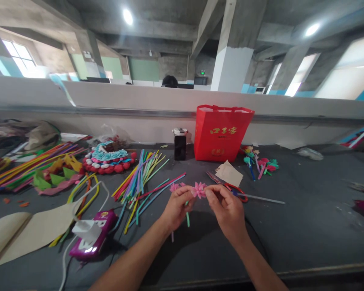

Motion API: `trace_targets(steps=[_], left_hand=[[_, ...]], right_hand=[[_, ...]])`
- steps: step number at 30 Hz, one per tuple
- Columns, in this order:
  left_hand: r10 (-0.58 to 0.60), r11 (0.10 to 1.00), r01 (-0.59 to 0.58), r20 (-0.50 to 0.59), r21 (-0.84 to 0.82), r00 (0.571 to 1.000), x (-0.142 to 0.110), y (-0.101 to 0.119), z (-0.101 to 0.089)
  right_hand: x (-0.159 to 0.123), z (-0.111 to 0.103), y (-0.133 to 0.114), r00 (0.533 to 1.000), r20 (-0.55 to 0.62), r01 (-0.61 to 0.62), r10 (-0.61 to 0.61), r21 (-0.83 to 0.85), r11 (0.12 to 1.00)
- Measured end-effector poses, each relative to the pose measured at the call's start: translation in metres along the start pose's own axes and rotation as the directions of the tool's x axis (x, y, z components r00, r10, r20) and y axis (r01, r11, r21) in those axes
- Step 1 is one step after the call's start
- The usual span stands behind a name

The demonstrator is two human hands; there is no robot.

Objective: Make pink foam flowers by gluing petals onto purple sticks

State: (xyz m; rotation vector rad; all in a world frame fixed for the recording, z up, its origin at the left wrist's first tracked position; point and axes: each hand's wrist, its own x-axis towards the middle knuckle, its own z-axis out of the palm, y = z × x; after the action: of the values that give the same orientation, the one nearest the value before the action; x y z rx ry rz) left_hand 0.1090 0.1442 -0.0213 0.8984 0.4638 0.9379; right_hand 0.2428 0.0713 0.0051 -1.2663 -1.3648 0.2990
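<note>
Pink pipe-cleaner flowers (199, 189) are held up over the dark table, between my two hands. My left hand (179, 204) is closed around their stems; a green stem and a pale purple one hang below it. The fingers of my right hand (227, 206) pinch the right-hand edge of the larger pink flower. Just beyond my right hand lie scissors (241, 197) with red-and-blue handles, partly hidden by it. A square of tan paper (229, 173) rests by the blades, and a pale stick (265, 199) sticks out to the right.
Loose coloured pipe cleaners (144, 178) lie left of my hands. A purple power strip (94, 236) with a white plug and an open notebook (39, 230) are nearer left. Behind stand a black phone (180, 148), a red bag (221, 135) and small finished flowers (265, 166).
</note>
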Motion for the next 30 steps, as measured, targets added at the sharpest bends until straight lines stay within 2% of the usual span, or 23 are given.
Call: trace_targets(steps=[2,6,14,21,26,30], left_hand=[[0.003,1.000,-0.003,0.005,-0.029,1.000,0.002,0.001,-0.003],[0.037,0.995,-0.033,0.043,-0.090,0.998,0.005,0.004,-0.008],[0.041,0.995,-0.043,-0.019,-0.088,0.999,0.004,0.010,-0.005],[0.017,1.000,-0.017,-0.011,-0.012,1.000,0.004,0.002,-0.005],[-0.020,1.000,0.020,0.003,-0.013,1.000,0.005,0.002,-0.005],[-0.065,0.995,0.068,0.035,-0.078,0.997,0.005,0.003,-0.001]], right_hand=[[0.007,0.002,-0.002,0.999,0.047,0.015,-0.017,0.028,0.999],[0.018,0.004,-0.005,0.988,0.100,0.123,-0.118,-0.047,0.991],[0.019,0.006,-0.001,0.976,0.087,0.213,-0.200,-0.190,0.958],[0.012,-0.001,0.008,0.973,0.114,0.224,-0.200,-0.276,0.935],[0.016,-0.004,0.006,0.974,0.135,0.209,-0.179,-0.260,0.943],[0.016,-0.008,0.004,0.991,0.044,0.133,-0.127,-0.201,0.970]])
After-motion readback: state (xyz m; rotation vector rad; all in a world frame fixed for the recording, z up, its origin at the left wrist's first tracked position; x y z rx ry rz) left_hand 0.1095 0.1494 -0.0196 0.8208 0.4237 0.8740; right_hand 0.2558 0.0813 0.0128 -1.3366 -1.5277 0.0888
